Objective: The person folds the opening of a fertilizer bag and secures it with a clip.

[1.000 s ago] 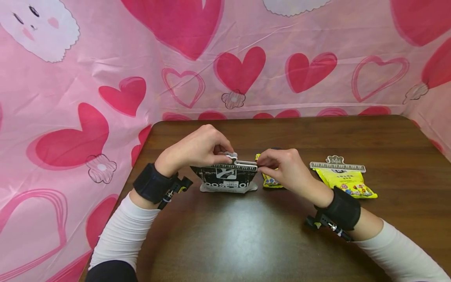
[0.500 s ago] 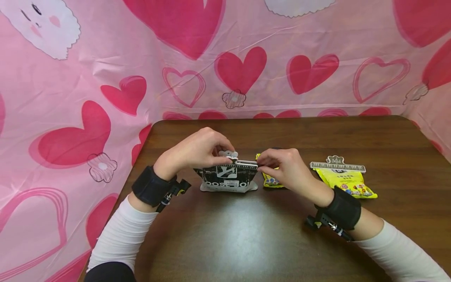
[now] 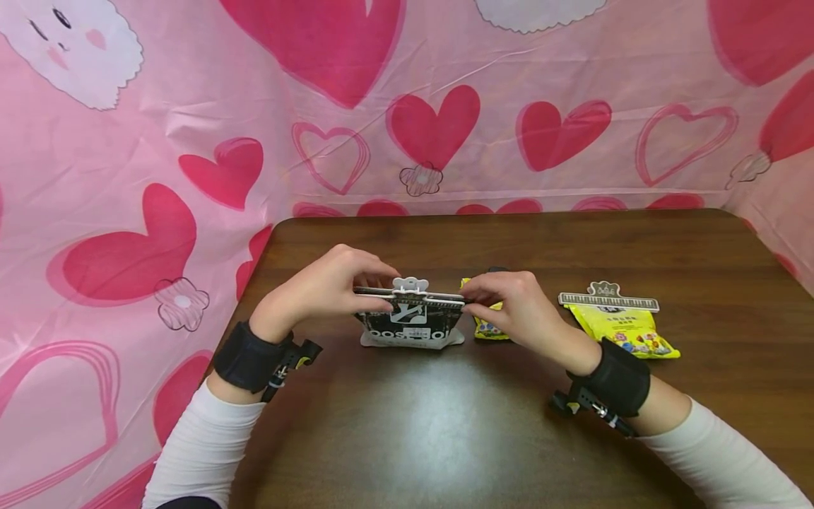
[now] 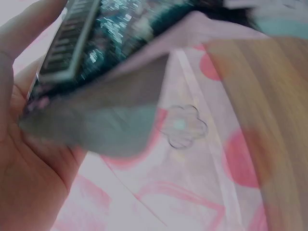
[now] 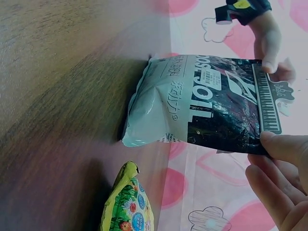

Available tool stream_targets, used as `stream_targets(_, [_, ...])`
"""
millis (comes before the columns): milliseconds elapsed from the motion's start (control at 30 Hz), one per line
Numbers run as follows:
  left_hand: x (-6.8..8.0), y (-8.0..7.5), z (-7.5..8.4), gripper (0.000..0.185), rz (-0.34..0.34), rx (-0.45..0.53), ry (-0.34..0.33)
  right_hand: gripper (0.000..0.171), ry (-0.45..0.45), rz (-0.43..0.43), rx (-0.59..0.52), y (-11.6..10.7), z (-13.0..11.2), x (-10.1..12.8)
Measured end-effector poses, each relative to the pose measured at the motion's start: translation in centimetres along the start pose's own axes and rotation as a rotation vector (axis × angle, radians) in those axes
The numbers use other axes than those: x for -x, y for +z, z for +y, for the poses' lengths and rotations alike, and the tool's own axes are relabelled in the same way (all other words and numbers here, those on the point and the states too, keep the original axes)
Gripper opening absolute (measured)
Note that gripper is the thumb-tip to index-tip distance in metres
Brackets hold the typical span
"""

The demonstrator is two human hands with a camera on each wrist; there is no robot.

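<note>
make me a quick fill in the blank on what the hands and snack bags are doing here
Both hands pinch the ends of the white clip on the ____ bag.
The left hand holds the clip's ____ end.
The clipped yellow bag lies to the ____ of the right hand.
Missing words: black; left; right

Bright even light, glare on table (image 3: 439,424), left wrist pic blurry, wide-angle edges.

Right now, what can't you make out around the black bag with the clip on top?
- Small yellow snack packet: head view, mostly hidden behind the right hand.
- Black foil bag: left wrist view, blurred; print unreadable.
- White sealing clip: ends covered by the fingers of the left hand.
</note>
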State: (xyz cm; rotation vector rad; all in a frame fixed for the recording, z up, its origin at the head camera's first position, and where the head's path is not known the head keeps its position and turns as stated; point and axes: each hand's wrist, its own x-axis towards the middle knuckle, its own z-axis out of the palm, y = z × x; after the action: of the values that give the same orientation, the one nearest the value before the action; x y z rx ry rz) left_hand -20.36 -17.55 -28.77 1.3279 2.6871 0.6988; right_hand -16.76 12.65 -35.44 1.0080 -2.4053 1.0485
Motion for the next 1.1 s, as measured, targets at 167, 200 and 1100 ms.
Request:
stream_targets(167, [1.5,0.0,-1.0,0.031,0.061,-0.006,0.010,0.029,0.006,-0.006,0.012,0.0,0.1,0.1])
stream_targets(200, [1.8,-0.1,-1.2,0.029,0.076,-0.002,0.009,0.030,0.007,-0.006,0.013,0.0,0.1,0.1])
stream_targets(1100, [4.4,-0.8,-2.9,0.024,0.161,0.053,-0.006,0.022,-0.005,-0.034,-0.019,1.1,0.2,-0.7])
